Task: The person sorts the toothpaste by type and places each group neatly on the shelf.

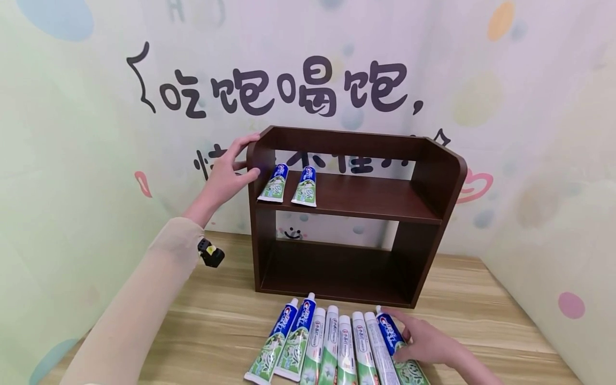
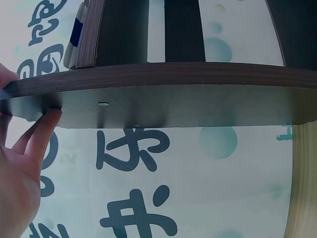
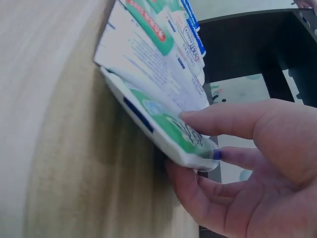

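A dark brown two-tier shelf (image 1: 346, 199) stands on the wooden table against a printed backdrop. My left hand (image 1: 225, 176) grips the upper front of its left side panel; the left wrist view shows the thumb and fingers (image 2: 43, 133) on opposite faces of that board. Down at the front right, my right hand (image 1: 430, 342) pinches a blue-and-green toothpaste tube (image 1: 390, 331), the rightmost of a row. Thumb and fingers hold that tube by its two faces in the right wrist view, its green side (image 3: 168, 121) toward the thumb.
Two blue-and-green toothpaste tubes (image 1: 305, 187) lean on the upper tier at left. Before the shelf, several white-and-green tubes (image 1: 346, 347) and two more blue-and-green tubes (image 1: 273, 342) lie side by side on the wooden table (image 1: 207, 321). Backdrop walls (image 1: 544, 214) close in both sides.
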`<state>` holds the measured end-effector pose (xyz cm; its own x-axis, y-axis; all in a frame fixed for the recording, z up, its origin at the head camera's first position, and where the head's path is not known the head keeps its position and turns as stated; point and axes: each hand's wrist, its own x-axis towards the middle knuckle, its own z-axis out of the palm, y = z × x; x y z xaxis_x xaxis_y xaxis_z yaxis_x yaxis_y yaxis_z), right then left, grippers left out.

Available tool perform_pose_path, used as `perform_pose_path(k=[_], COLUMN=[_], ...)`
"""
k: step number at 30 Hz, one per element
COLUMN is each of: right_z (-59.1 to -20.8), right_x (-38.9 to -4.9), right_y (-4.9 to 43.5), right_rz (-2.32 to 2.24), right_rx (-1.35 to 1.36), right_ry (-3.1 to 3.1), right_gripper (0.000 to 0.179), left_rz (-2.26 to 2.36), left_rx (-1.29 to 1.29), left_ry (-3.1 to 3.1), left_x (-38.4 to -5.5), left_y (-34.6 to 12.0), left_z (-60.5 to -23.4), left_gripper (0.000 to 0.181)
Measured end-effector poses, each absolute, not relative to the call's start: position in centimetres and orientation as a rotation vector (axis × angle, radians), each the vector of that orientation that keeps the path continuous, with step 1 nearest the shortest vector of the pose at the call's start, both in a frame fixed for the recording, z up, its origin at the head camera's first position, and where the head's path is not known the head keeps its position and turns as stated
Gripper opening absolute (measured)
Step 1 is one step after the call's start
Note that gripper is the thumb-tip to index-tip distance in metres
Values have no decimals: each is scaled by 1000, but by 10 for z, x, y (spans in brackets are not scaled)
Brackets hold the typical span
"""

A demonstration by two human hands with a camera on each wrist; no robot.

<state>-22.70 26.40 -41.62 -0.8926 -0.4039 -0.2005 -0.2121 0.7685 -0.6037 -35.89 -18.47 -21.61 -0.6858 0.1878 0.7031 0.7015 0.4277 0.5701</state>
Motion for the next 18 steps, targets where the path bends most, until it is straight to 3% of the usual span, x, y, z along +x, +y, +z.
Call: perform_pose_path(k=[18], right_z=[-409], right_x=[-234], right_y=[273], right_rz=[-961], right_rx=[-521], right_ry=[2474], right_gripper=[84], left_rz=[-1220], left_rx=[-755], left_ry=[-2141], left_x=[-360], left_y=[-185], left_z=[-216], left_gripper=[64])
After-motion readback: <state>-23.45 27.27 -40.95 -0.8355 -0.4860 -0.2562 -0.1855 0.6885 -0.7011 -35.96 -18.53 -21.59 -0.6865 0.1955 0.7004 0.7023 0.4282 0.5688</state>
